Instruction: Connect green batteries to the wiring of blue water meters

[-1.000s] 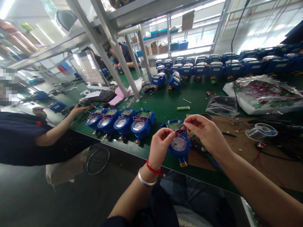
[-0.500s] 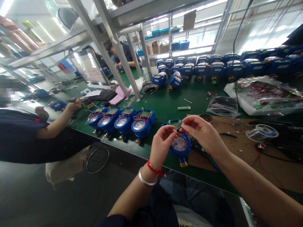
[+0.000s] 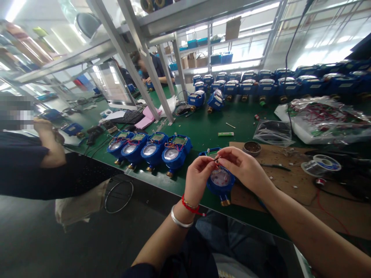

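Right in front of me lies a blue water meter (image 3: 220,178) with a round clear dial and a brass fitting pointing towards me. Above its dial my left hand (image 3: 198,175) pinches thin wires (image 3: 216,158) between thumb and fingertips. My right hand (image 3: 247,168) is closed on the same wires from the other side, its fingertips meeting the left ones. The fingers hide the wire ends and part of the meter's upper box. To the left stands a row of several similar meters (image 3: 171,153) with open boxes and coloured wires.
At right, a solder spool (image 3: 321,165) and a small round tin (image 3: 252,148) sit on a brown board (image 3: 307,212). Behind are bagged wired parts (image 3: 330,116), a green battery (image 3: 225,134) and rows of meters (image 3: 266,87). A co-worker's arm (image 3: 52,148) is at left.
My right hand has come in closer to my left, so their fingertips meet at the wires. The co-worker's hand has left the dark tool on the bench and risen.
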The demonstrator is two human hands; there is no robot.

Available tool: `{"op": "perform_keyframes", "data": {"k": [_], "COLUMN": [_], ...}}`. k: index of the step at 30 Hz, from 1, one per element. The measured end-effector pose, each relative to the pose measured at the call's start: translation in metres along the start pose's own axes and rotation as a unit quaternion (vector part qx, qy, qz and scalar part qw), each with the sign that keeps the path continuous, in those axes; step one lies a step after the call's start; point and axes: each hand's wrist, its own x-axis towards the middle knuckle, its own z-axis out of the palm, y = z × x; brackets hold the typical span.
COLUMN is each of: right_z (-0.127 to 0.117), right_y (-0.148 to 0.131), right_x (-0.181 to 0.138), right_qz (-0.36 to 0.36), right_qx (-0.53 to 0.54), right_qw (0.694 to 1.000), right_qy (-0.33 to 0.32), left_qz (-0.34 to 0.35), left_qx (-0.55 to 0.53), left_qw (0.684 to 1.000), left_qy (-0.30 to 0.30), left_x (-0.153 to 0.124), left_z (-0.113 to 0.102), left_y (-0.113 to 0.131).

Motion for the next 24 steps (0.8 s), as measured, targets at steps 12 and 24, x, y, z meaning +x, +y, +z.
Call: {"op": "perform_keyframes", "data": {"k": [12,24], "right_z": [-0.004,-0.009], "right_y": [-0.004,0.005], "right_x": [0.002,0.006], "right_qz": [-0.037,-0.112], "right_qx": [-0.123,-0.12], "right_qw": [0.991,0.983], "right_qy": [0.034,0.082], "left_qz": [0.126,0.029], "left_qx": [0.221,0.104], "left_qw": [0.967,0.994], "left_qy": [-0.005,-0.025], "left_x": [0.0,0.007], "left_z": [-0.01,0.001], "left_y": [0.002,-0.001]}}
